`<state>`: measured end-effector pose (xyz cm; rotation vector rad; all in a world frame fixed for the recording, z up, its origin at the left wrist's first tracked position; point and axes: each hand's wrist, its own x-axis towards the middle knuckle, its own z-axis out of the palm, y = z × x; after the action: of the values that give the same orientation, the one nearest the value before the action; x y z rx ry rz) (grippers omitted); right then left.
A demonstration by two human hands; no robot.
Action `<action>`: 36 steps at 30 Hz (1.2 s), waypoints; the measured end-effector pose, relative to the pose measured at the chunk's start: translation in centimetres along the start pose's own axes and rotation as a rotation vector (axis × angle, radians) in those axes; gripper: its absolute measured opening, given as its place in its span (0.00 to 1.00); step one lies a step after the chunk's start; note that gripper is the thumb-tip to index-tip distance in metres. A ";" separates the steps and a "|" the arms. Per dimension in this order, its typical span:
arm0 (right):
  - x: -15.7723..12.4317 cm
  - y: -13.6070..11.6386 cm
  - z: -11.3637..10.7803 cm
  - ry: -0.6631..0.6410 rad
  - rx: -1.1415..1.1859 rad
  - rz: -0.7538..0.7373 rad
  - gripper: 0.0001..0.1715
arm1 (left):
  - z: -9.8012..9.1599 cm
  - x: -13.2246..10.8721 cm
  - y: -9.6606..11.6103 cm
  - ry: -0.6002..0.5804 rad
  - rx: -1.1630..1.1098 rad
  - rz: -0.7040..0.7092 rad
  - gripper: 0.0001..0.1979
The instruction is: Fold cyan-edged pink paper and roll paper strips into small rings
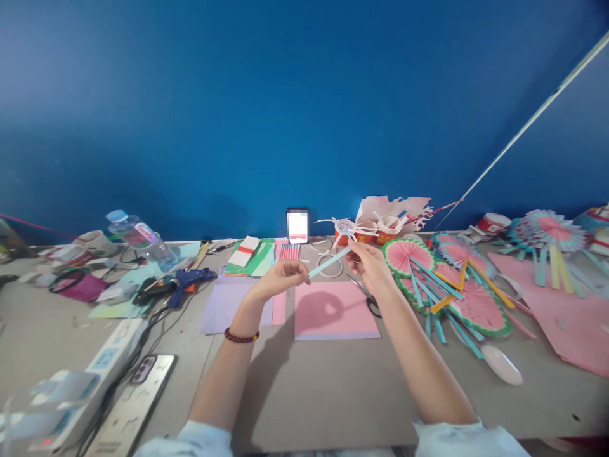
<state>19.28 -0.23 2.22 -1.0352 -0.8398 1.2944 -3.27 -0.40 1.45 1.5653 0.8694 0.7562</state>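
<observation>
A narrow light-blue paper strip [329, 262] is stretched between my two hands, above the table. My left hand [284, 277] pinches its lower left end between thumb and fingers. At the upper right end, my right hand [368, 263] is closed on the strip. Beneath them lies a stack of pink paper sheets [335, 311] with a lilac edge along its front. Scissors [373, 306] rest by the right side of that stack, partly hidden behind my right forearm. Lilac paper [233, 304] lies to the left, behind my left wrist.
On the right are watermelon-pattern paper fans [480, 304] and a white computer mouse [502, 364]. Paper cups [387, 228] stand by the blue wall. To the left are a blue glue gun [188, 284], a bottle [143, 236], a phone [136, 400] and a power strip [102, 374].
</observation>
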 end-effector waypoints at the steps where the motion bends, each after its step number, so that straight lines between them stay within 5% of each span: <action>1: 0.1 0.0 -0.1 0.006 0.005 -0.002 0.21 | -0.2 0.0 0.0 0.021 -0.020 -0.003 0.06; 8: 0.0 -0.4 -0.4 -0.001 -0.002 -0.042 0.23 | -1.0 -0.4 0.5 0.101 -0.059 -0.024 0.08; 15: -0.8 -0.2 0.3 -0.226 -0.192 -0.081 0.24 | -0.1 -0.3 0.5 0.108 0.064 -0.007 0.06; 20: 0.0 0.9 -0.1 -0.133 -0.278 -0.085 0.23 | 0.1 -0.3 0.4 0.109 0.107 0.014 0.06; 26: -0.1 0.7 -0.1 -0.200 -0.101 0.046 0.21 | -0.5 -0.5 0.6 0.114 0.060 0.002 0.07; 36: 0.1 1.3 -0.1 -0.154 -0.090 0.052 0.17 | -1.7 -0.8 0.7 0.067 0.117 0.000 0.10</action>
<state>18.93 -0.15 1.01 -1.0439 -1.0010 1.4039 -5.00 -0.28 2.37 1.6502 0.9775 0.7734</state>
